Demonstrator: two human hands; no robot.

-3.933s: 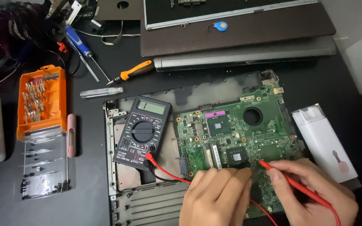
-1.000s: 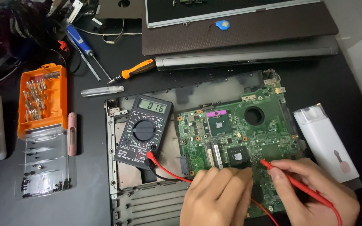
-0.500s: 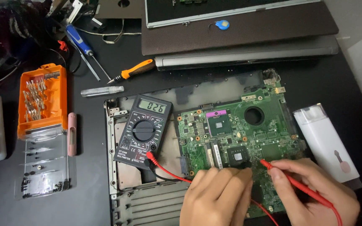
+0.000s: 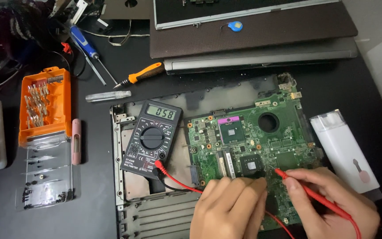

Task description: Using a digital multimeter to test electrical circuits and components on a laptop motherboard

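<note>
A green laptop motherboard [image 4: 253, 132] lies in an opened grey laptop base [image 4: 155, 212]. A black digital multimeter [image 4: 153, 139] rests on the base left of the board, with red and black leads running out of its lower edge. My right hand [image 4: 332, 206] pinches a red test probe [image 4: 310, 192] whose tip touches the board right of a square chip. My left hand [image 4: 228, 208] is curled on the board's lower edge, fingers bent down beside that chip; anything under them is hidden.
An orange bit case [image 4: 45, 106] with a clear lid lies at left, next to a pink pen-like tool [image 4: 76, 141]. An orange-handled screwdriver [image 4: 142, 75], a blue-handled one [image 4: 85, 44] and a clear-handled one [image 4: 109, 95] lie behind. Stacked laptop parts [image 4: 253, 40] fill the back; a white box [image 4: 343, 150] lies at right.
Both hands and the red probe stay where they were. Only the multimeter's display has changed, showing different digits from frame to frame.
</note>
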